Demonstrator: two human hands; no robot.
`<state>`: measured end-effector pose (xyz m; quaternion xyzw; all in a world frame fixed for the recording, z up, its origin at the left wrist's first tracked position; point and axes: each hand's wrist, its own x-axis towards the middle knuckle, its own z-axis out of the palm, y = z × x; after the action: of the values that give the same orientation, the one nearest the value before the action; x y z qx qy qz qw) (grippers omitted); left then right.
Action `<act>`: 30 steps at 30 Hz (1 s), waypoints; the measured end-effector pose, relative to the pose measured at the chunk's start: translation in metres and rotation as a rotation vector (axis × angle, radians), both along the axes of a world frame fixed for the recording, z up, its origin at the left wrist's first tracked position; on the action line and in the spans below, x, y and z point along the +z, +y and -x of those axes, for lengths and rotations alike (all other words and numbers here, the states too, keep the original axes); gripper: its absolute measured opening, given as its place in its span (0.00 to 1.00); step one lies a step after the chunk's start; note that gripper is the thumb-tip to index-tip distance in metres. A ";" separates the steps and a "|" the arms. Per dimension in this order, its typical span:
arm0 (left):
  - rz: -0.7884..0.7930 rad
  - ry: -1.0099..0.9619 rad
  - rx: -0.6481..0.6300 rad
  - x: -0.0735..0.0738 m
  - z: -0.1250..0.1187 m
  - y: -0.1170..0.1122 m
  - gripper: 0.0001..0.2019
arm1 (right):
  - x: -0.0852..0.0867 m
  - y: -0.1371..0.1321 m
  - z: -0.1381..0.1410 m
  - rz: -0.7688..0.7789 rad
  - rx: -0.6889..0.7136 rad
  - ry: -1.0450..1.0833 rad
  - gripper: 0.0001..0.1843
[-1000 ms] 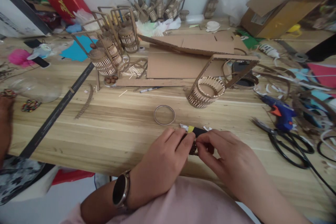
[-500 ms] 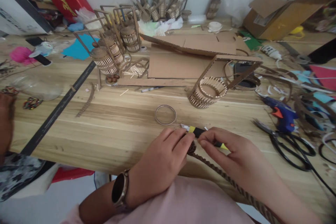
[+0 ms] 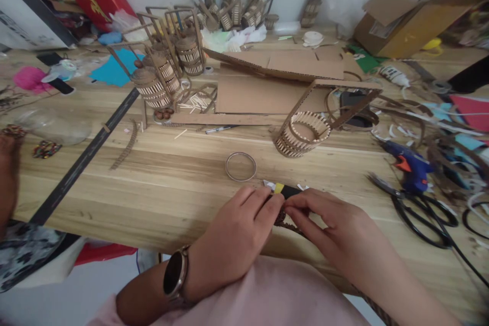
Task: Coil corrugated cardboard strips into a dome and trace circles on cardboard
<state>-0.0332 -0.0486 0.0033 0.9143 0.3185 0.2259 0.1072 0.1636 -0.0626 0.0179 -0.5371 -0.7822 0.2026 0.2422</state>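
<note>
My left hand (image 3: pixel 239 229), with a watch on its wrist, and my right hand (image 3: pixel 328 224) meet at the near edge of the wooden table (image 3: pixel 171 183). Both pinch a brown corrugated cardboard strip (image 3: pixel 282 218), rolled up between the fingertips. A piece of the strip trails toward my lap under the right hand. A black and yellow utility knife (image 3: pixel 286 190) lies just beyond my fingers. A thin metal ring (image 3: pixel 240 166) lies flat a little farther out.
A slatted cardboard basket (image 3: pixel 301 135) with a frame handle stands mid-table. More such lanterns (image 3: pixel 160 74) and flat cardboard sheets (image 3: pixel 267 94) sit behind. A blue glue gun (image 3: pixel 408 165) and black scissors (image 3: pixel 424 211) lie right. Another person's hand (image 3: pixel 7 173) shows at the left edge.
Half a second ago my right hand was drawn back with a length of strip stretched out; now it has closed in against the left hand again, with less strip showing.
</note>
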 end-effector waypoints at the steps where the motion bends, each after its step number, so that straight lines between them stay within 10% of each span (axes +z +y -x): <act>1: -0.002 0.000 0.000 0.000 0.000 0.000 0.14 | -0.001 0.000 0.000 -0.020 0.011 -0.017 0.10; 30: 0.021 -0.018 -0.003 0.001 -0.003 0.001 0.13 | -0.003 -0.003 0.004 -0.167 0.015 -0.084 0.11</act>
<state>-0.0302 -0.0472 0.0047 0.9116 0.3185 0.2304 0.1200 0.1599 -0.0658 0.0151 -0.5171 -0.8098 0.1159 0.2516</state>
